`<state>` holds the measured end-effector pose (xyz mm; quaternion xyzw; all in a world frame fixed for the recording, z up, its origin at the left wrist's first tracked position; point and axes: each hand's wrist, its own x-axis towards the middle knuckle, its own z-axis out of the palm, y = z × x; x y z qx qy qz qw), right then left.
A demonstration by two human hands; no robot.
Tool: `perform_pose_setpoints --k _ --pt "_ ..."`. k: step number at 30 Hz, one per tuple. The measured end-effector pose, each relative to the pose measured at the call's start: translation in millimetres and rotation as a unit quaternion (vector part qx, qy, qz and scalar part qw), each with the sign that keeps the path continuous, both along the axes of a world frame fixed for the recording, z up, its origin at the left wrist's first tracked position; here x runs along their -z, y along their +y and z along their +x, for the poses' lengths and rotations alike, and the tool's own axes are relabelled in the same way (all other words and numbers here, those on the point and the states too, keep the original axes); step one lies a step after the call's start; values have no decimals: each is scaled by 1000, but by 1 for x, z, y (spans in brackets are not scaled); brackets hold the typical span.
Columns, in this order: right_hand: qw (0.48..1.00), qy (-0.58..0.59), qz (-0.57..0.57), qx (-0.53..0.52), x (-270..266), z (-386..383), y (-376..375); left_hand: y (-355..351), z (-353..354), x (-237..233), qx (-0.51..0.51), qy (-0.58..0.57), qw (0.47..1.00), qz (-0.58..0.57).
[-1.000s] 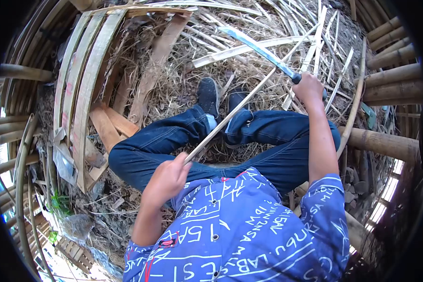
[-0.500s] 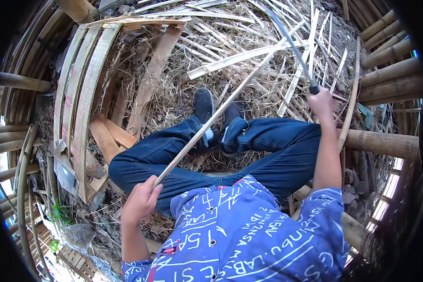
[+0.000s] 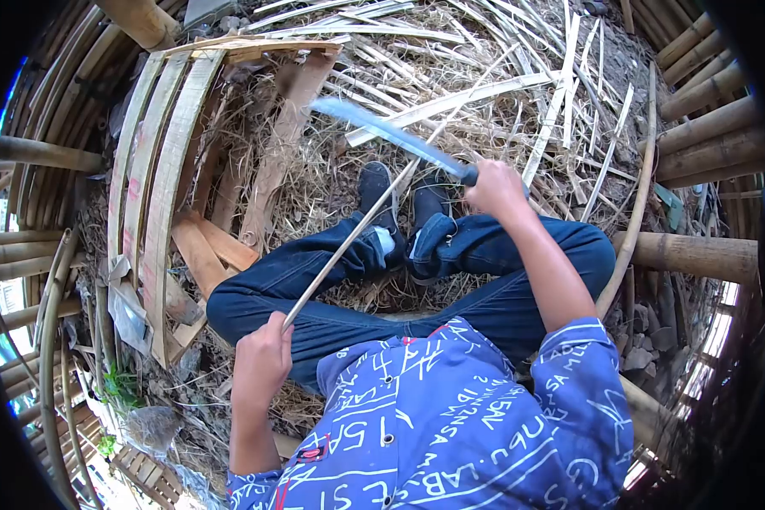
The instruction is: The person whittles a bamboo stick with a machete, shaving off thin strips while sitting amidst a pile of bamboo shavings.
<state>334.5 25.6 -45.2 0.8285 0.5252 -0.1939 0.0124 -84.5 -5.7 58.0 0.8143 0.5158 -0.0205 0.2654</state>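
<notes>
My left hand [image 3: 262,357] is closed round the lower end of a long thin bamboo strip [image 3: 342,248], which slants up and away over my legs. My right hand [image 3: 495,189] grips the dark handle of a long machete [image 3: 391,134]. Its blade points to the upper left, slightly blurred, and crosses the strip in view above my shoes [image 3: 374,189]. Whether blade and strip touch, I cannot tell.
A slatted wooden crate [image 3: 172,144] stands on the left, with wood pieces [image 3: 204,255] beside it. Split bamboo strips [image 3: 450,106] and shavings cover the ground ahead. A thick bamboo pole [image 3: 693,257] lies to the right, near my knee.
My right hand has moved left and inward, and the machete has swung from pointing up and away to pointing left across the strip. My left hand still holds the strip, now tilted slightly differently.
</notes>
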Motion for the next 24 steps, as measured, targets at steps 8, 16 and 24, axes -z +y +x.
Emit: perform_pose_setpoints --k 8,16,24 --pt "975 -79 -48 204 15 108 10 -11 -28 -20 -24 19 998 -55" --pt "977 -105 -4 185 -13 92 -3 12 -21 -2 -39 -60 982 -174" --pt "914 348 155 135 -39 -24 -30 26 33 26 -75 -186 949 -245"
